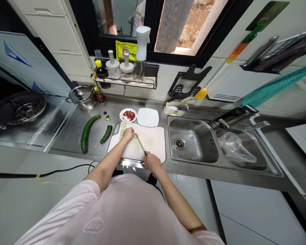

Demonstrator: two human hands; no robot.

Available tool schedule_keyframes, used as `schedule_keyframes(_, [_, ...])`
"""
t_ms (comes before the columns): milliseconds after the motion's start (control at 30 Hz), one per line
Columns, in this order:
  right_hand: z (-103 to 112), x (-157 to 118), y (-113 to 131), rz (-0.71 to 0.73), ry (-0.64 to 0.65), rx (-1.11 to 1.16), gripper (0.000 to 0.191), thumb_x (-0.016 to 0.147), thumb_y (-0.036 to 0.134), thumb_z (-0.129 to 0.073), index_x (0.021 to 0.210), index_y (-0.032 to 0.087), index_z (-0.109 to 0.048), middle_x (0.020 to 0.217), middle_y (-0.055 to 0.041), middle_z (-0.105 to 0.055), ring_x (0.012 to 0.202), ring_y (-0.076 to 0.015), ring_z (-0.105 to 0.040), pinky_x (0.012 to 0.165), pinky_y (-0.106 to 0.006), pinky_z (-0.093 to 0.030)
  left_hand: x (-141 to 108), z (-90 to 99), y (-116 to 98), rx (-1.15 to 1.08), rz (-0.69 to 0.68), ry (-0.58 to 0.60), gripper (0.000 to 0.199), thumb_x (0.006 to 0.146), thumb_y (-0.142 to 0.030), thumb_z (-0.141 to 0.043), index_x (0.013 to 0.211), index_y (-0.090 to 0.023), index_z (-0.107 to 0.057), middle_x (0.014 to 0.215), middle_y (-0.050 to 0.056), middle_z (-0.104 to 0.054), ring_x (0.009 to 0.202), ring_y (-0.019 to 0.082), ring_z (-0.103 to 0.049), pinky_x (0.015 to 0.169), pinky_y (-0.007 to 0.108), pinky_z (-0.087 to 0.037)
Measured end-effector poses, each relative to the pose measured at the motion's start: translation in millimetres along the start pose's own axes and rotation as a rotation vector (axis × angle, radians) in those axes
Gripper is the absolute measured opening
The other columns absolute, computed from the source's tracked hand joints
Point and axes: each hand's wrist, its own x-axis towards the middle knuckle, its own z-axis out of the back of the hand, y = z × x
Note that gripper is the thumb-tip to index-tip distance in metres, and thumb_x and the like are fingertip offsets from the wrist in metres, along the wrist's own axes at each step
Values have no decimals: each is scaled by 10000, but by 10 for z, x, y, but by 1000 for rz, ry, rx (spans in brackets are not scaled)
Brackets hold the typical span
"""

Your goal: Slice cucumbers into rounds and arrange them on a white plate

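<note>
pale pink shirt fills the foreground, below a stainless steel counter. on a white cutting board, the left hand presses curled fingers onto sliced cucumber; the right hand closes around a kitchen knife. a steel sink lies just right; a yellow label on the window is unreadable.
</note>
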Motion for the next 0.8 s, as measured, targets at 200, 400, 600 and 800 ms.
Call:
schedule_keyframes(200, [-18, 4, -7, -2, -6, 1, 313, 934, 300, -317, 1062, 124, -543, 985, -167, -668, 933, -264, -640, 744, -336, -437, 21, -23, 23, 6, -11, -9, 102, 738, -247, -637, 837, -232, -655, 938, 33, -695, 898, 176, -609, 747, 244, -416])
schedule_keyframes(400, [-57, -91, -42, -11, 0, -2, 304, 935, 293, -317, 1040, 130, -552, 968, -163, -670, 917, -268, -642, 732, -336, -433, 30, -37, 37, -6, -19, -16, 98, 729, -219, -633, 825, -231, -651, 919, 31, -695, 871, 172, -606, 728, 242, -411])
schedule_keyframes(600, [-68, -216, -108, -24, 23, -2, 313, 947, 317, -309, 1048, 136, -543, 961, -160, -669, 915, -259, -641, 735, -327, -423, 19, -36, 35, -9, -26, -21, 112, 722, -219, -624, 830, -223, -655, 909, 29, -694, 855, 167, -602, 712, 237, -406])
schedule_keyframes(800, [-91, -142, -92, -17, 12, 20, 315, 939, 298, -309, 1052, 131, -551, 967, -158, -669, 921, -261, -640, 744, -332, -422, 17, -35, 27, -13, -5, -17, 122, 716, -212, -633, 835, -221, -657, 927, 29, -695, 880, 166, -600, 729, 233, -408])
